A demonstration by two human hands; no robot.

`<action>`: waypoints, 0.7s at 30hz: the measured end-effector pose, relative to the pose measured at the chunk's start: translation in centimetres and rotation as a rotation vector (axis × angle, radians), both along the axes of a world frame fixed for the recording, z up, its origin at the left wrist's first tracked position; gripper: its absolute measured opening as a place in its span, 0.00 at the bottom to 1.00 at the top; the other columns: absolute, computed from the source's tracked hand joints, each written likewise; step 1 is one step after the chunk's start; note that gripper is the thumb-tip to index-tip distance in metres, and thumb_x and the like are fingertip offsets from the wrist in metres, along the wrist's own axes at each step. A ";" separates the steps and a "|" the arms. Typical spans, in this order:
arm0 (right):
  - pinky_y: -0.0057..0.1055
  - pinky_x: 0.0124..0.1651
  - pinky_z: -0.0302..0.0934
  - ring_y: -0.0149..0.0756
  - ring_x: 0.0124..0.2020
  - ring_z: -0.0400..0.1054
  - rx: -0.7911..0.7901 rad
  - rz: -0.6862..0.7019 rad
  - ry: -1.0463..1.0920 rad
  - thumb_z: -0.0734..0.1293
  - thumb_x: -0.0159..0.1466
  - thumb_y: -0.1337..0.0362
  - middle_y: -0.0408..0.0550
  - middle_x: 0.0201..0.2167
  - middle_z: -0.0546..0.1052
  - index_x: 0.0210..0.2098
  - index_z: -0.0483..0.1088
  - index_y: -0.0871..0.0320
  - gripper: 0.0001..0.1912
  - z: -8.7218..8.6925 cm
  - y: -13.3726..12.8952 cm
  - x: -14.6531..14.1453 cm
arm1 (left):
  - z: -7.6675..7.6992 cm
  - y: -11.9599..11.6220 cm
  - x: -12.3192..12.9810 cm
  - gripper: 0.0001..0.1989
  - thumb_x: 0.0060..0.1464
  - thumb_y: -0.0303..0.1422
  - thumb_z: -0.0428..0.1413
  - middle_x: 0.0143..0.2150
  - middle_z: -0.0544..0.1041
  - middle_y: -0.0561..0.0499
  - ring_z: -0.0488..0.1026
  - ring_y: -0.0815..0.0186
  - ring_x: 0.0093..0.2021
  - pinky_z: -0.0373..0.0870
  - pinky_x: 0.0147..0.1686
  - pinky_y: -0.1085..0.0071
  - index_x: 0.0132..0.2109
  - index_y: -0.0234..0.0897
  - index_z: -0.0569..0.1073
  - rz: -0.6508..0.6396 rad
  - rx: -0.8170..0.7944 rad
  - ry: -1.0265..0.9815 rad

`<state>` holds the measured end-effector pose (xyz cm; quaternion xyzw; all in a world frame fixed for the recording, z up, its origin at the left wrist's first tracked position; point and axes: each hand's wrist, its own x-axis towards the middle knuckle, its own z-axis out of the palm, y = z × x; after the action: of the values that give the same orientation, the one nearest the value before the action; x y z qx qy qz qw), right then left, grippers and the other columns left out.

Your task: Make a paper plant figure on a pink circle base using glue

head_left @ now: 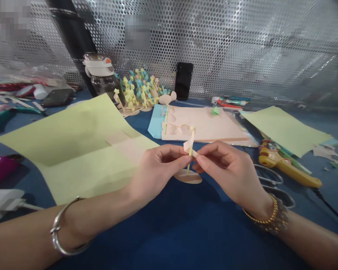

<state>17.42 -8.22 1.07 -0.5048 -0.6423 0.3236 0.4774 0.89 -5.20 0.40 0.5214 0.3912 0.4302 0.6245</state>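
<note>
A thin yellow-green paper stem (188,168) stands upright on a pale pink paper disc (193,178), with a small yellowish piece at its top. Around the stem's upper part is a pale pink paper strip (188,144). From the left, my left hand (162,165) pinches at the strip and stem between thumb and fingers. My right hand (228,167) pinches the strip's right end between thumb and index finger. The fingertips hide part of the strip and stem.
Yellow-green paper (81,146) lies left; pink sheets (208,123) lie behind the hands. Small paper flowers (142,88) stand by a bottle (103,77) and a phone (184,80). On the right are a yellow glue gun (290,167), scissors (277,187) and green paper (287,127).
</note>
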 end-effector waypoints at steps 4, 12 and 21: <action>0.21 0.32 0.69 0.29 0.28 0.75 0.015 -0.013 -0.010 0.68 0.61 0.66 0.41 0.27 0.77 0.31 0.71 0.57 0.02 0.0 0.0 0.0 | 0.0 0.0 0.0 0.07 0.48 0.31 0.64 0.31 0.80 0.53 0.75 0.72 0.30 0.70 0.29 0.81 0.35 0.34 0.77 0.011 -0.004 0.003; 0.25 0.33 0.70 0.32 0.30 0.75 0.026 -0.003 -0.030 0.67 0.62 0.66 0.43 0.30 0.77 0.33 0.71 0.56 0.01 -0.1 -0.1 0.0 | 0.0 0.0 0.0 0.08 0.48 0.33 0.63 0.32 0.80 0.52 0.77 0.67 0.32 0.72 0.32 0.75 0.35 0.34 0.77 0.015 0.011 0.035; 0.24 0.35 0.70 0.30 0.31 0.75 0.053 -0.008 -0.065 0.68 0.62 0.67 0.42 0.31 0.78 0.33 0.71 0.56 0.01 -0.3 0.0 -0.1 | 0.1 -0.1 0.0 0.07 0.47 0.33 0.64 0.29 0.78 0.54 0.75 0.69 0.30 0.70 0.31 0.76 0.33 0.34 0.76 0.026 0.011 0.030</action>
<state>17.32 -8.27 0.81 -0.5048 -0.6638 0.2879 0.4708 0.93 -5.26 0.48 0.5259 0.4051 0.4327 0.6101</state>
